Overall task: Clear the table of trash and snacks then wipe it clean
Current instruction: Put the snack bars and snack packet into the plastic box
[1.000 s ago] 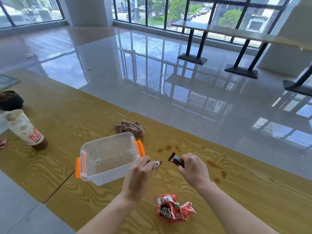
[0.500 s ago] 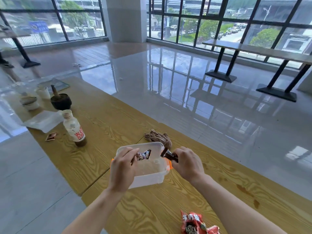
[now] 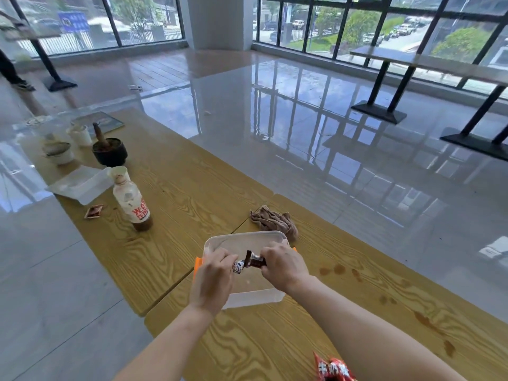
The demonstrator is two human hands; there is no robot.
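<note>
Both my hands hover over a clear plastic box [image 3: 248, 239] with orange latches on the wooden table [image 3: 192, 193]. My left hand [image 3: 213, 279] pinches a small white-and-red wrapped candy [image 3: 238, 267]. My right hand [image 3: 284, 266] pinches a dark brown candy wrapper [image 3: 255, 259]. The two candies almost touch above the box's inside. A crumpled brown cloth [image 3: 275, 222] lies just behind the box. A red snack bag [image 3: 332, 369] lies near me at the bottom edge, partly cut off.
A bottle with a red label [image 3: 132, 200] stands to the left, a small brown wrapper [image 3: 94, 210] beside it. Farther left are a white lid [image 3: 79, 184], a dark mortar with pestle [image 3: 110, 151] and white cups [image 3: 59, 152]. Brown spill stains [image 3: 339, 269] mark the table's right part.
Both hands carried their candies from the table to the right of the box to over its inside. The view swung left and up, bringing the bottle and the mortar into sight.
</note>
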